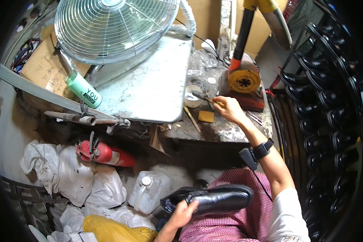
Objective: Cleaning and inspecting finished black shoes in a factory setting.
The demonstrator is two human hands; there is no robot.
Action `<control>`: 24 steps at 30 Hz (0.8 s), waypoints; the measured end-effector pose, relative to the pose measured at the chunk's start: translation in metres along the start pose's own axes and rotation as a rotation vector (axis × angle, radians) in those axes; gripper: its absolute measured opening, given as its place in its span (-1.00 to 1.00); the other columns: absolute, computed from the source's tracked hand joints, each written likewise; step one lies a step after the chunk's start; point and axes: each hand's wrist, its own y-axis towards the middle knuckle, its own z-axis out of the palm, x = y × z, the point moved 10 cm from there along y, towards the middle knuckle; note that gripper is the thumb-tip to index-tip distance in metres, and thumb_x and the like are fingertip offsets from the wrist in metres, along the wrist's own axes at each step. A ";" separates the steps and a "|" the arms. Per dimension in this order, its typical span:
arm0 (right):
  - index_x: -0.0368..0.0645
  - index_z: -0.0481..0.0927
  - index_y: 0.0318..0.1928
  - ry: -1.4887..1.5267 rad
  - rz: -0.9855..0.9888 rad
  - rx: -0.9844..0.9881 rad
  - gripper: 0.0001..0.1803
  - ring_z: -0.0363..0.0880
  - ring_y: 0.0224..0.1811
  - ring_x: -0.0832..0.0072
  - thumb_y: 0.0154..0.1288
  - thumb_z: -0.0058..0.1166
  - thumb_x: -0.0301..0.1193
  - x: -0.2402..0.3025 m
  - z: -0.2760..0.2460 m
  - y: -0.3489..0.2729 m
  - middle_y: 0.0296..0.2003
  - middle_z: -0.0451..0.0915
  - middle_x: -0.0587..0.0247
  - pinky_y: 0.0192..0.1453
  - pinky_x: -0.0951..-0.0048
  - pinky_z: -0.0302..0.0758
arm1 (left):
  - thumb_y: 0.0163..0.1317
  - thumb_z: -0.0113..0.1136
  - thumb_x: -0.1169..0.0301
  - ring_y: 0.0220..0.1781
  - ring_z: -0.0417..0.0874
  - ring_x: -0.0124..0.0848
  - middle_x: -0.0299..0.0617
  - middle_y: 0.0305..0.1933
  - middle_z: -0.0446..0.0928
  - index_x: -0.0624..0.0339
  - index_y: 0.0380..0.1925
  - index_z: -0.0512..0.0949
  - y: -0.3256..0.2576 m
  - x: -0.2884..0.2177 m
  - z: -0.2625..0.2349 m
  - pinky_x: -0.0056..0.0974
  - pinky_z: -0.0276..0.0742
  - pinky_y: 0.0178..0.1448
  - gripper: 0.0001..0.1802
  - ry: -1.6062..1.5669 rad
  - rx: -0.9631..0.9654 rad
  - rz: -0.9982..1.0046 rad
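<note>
A: Status at that frame?

B: The left hand [181,213] was closed around the toe end of a black shoe [213,198], lying across the person's lap at lower centre. The right hand [229,108] was pinched shut on a brush [203,97], its head over a small white pot [192,96] on the workbench [226,129] at centre frame.

A: Step?

B: Looked like loading the brush from the pot, likely glue or polish; contents couldn't be read. Shoe not yet touched by the brush.

A: Next move needs?

B: By his read, carrying the loaded brush back down to the lap without dripping, and the left hand turning the shoe so the work face pointed up.

A: Counts?

B: One shoe in hand, one brush, one pot. One tan block [206,116] and one flat stick [192,117] beside the pot. One red-and-yellow press [244,80] at upper centre-right. One fan [115,28] top left, one green bottle [83,89] under it. One red extinguisher [105,154], one white jug [149,190] lower left. Racked dark shoes [322,121] down the right edge: many, too dark to count.
</note>
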 end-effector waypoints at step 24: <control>-0.28 0.59 -0.19 0.673 0.392 -0.087 -0.71 0.54 -0.50 0.51 0.15 -0.01 -0.36 -0.059 0.030 0.010 -0.53 0.59 0.18 -0.41 0.52 0.43 | 0.20 -0.08 0.53 -0.02 0.48 -0.42 -0.16 -0.07 0.50 0.39 -0.06 0.42 0.024 -0.004 -0.003 -0.34 0.33 0.12 -0.69 -0.390 0.050 -0.059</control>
